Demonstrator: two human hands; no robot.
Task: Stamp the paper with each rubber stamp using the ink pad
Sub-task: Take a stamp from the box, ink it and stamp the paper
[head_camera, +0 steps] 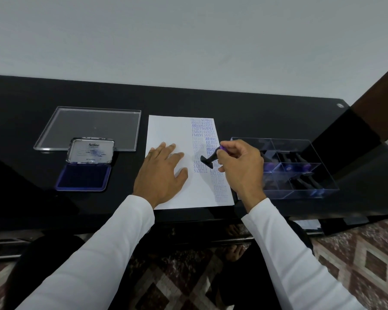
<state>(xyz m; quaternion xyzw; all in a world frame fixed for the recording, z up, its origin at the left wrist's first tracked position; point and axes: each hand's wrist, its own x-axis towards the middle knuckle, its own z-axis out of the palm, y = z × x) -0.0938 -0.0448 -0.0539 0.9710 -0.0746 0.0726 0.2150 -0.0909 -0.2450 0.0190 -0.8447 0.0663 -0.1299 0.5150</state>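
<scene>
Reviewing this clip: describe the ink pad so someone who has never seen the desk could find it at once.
On the black desk, look left of the white paper that the left hand presses flat. The ink pad lies there in an open metal tin, just in front of the clear flat lid. Its dark violet pad and raised lid printed Artline set it apart.

Counts on the desk

One paper (170, 130) under two hands, one stamp (207, 161) held, one ink pad (83, 176) and one clear lid (87, 127) leftward, one divided box (300, 193) rightward.
</scene>
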